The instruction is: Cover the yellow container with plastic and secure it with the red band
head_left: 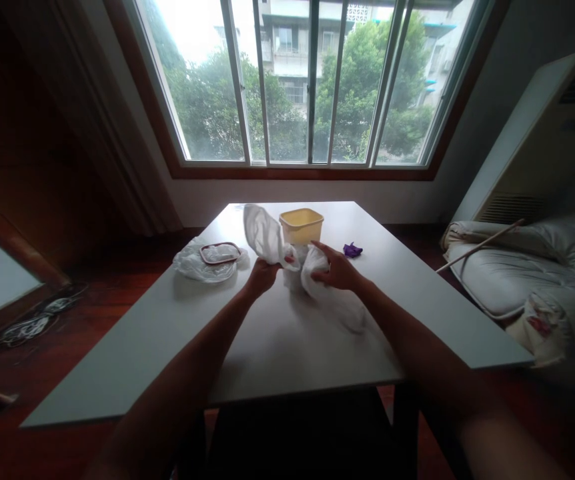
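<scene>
My left hand (263,275) is closed on a thin white plastic bag (261,232), part of which stands up puffed out above the fingers. My right hand (340,268) has its fingers curled round more of the white plastic, which trails down toward the tabletop and is smeared by motion. Whether this is all one bag I cannot tell. Just behind the hands stands a yellow plastic container (302,228) with no lid on it. Right of it lies a small crumpled purple piece (352,250).
On the left of the white table (167,353), a clear lid with a reddish rim (220,253) lies on crumpled white plastic (202,272). A sofa (532,260) with a thin stick (482,247) is at the right. A window spans the far wall.
</scene>
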### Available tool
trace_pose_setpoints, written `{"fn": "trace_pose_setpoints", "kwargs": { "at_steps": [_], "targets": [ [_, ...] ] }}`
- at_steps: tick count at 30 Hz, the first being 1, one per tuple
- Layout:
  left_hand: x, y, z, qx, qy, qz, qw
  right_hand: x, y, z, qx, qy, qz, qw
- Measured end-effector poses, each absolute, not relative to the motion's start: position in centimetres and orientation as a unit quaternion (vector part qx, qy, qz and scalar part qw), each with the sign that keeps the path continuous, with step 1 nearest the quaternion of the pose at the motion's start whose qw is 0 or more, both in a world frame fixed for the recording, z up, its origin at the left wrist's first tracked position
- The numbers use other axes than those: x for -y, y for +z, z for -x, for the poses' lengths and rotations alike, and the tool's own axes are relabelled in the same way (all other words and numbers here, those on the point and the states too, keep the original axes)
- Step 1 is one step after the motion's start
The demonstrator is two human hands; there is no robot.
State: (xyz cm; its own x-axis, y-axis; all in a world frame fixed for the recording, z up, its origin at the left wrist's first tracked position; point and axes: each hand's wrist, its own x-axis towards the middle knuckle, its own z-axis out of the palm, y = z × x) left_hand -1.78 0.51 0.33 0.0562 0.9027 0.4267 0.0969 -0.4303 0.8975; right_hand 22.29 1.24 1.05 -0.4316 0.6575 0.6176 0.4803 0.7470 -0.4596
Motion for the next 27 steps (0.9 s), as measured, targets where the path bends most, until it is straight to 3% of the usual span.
{"fn": "trace_pose_setpoints", "kwargs": {
  "at_steps": [6, 11, 15, 20, 24, 27],
  "targets": [
    [0.6, 0.1, 0.6, -0.322, 0.506, -0.685, 0.415, 0.0, 1.7, -18.3, 0.85, 0.083, 0.357, 0.379],
    [0.5, 2.0, 1.9, -0.284, 0.612, -0.635, 0.377, -4.0, 6.6, -19.5, 0.816, 0.13, 0.356, 0.435],
    [0.1, 2.4, 3.1, -0.366, 0.648, -0.587, 0.32, -8.7, 14.8, -21.5, 0.692, 0.127, 0.388, 0.595],
    [-1.1, 0.7, 3.8, -0.44, 0.618, -0.581, 0.293, -15.2, 22.0, -21.3, 0.65, 0.134, 0.329, 0.671],
    [-2.0, -0.8, 4.2, -0.466, 0.596, -0.591, 0.281, -18.2, 21.3, -19.0, 0.628, 0.209, 0.329, 0.674],
    [-2.3, -1.2, 4.4, -0.476, 0.58, -0.602, 0.273, -18.4, 18.4, -17.6, 0.666, 0.22, 0.424, 0.573]
  ]
}}
